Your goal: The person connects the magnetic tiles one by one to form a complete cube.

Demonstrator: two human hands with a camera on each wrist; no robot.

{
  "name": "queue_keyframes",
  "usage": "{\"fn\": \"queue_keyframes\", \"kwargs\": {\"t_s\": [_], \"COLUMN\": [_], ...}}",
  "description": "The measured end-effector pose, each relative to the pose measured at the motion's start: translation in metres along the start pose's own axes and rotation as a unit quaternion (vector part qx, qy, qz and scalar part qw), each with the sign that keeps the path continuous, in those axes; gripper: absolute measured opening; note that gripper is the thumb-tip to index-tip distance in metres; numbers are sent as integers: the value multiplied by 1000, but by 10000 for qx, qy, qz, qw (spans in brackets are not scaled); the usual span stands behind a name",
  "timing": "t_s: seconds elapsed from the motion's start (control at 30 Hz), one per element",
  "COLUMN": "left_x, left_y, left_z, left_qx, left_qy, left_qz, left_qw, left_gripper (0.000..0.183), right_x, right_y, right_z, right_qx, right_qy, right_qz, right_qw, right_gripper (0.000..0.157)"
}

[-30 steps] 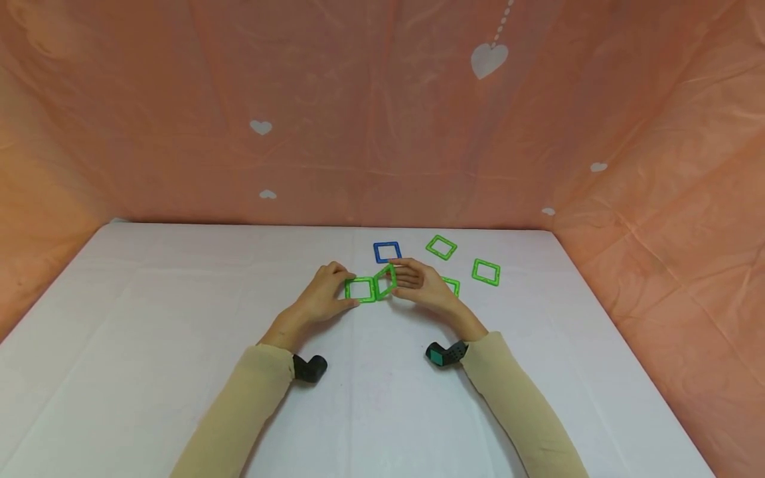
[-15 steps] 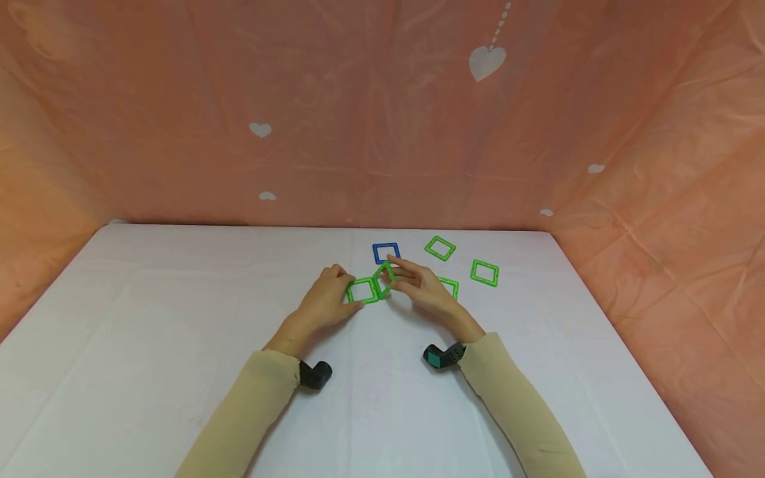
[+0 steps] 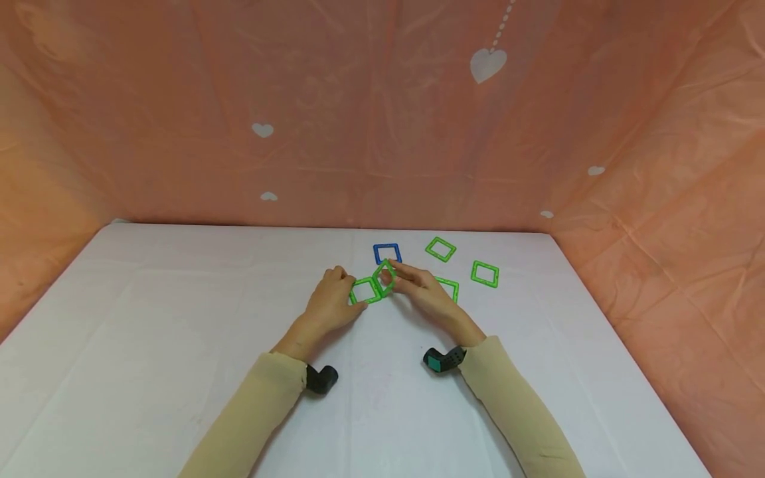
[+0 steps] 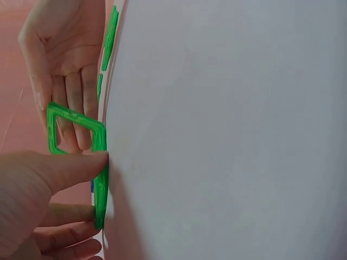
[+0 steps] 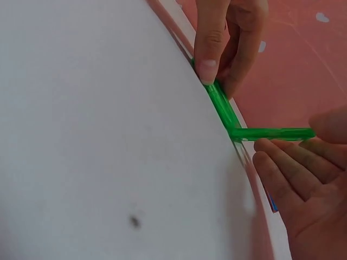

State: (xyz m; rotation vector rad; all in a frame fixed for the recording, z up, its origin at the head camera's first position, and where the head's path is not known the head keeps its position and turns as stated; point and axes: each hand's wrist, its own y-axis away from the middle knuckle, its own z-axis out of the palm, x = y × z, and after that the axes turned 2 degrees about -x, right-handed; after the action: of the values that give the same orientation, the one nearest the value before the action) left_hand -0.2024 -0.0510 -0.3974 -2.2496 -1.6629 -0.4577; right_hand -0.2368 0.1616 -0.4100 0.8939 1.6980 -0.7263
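Observation:
Two green square magnetic tiles are joined along an edge at an angle. My left hand [image 3: 331, 298] pinches the left tile [image 3: 355, 293] between thumb and fingers; in the left wrist view, its thumb [image 4: 81, 167] lies on the green frame. My right hand [image 3: 425, 293] holds the raised right tile [image 3: 374, 280] at its outer side. In the right wrist view, this tile [image 5: 271, 134] shows edge-on, with a digit of my right hand [image 5: 312, 189] at its end and extended fingers just beneath. Behind the hands lies a blue square tile [image 3: 376, 252].
Several loose green tiles lie to the right: one at the back [image 3: 449, 241], one farther right [image 3: 476, 273], and one [image 3: 457, 292] partly hidden by my right hand. The white-covered table [image 3: 179, 345] meets an orange cloth backdrop [image 3: 335, 153].
My left hand has shifted slightly right and turned, tilting the left tile with it. The right tile has turned at the joint, and my right fingers have moved along its outer side.

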Motion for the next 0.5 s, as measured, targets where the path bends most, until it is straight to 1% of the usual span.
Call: {"fn": "queue_keyframes", "kwargs": {"t_s": [0.27, 0.5], "left_x": [2, 2], "left_y": [0, 0], "left_z": [2, 1], "left_qx": [75, -14], "left_qy": [-21, 51], "left_qz": [-63, -108], "left_qw": [10000, 9999], "left_gripper": [51, 53], "right_x": [3, 5], "right_y": [-2, -2], "right_z": [1, 0], "right_qx": [-27, 55], "right_qy": [75, 24], "right_qz": [-98, -142], "right_qw": [9999, 9999], "right_gripper": [49, 48]}}
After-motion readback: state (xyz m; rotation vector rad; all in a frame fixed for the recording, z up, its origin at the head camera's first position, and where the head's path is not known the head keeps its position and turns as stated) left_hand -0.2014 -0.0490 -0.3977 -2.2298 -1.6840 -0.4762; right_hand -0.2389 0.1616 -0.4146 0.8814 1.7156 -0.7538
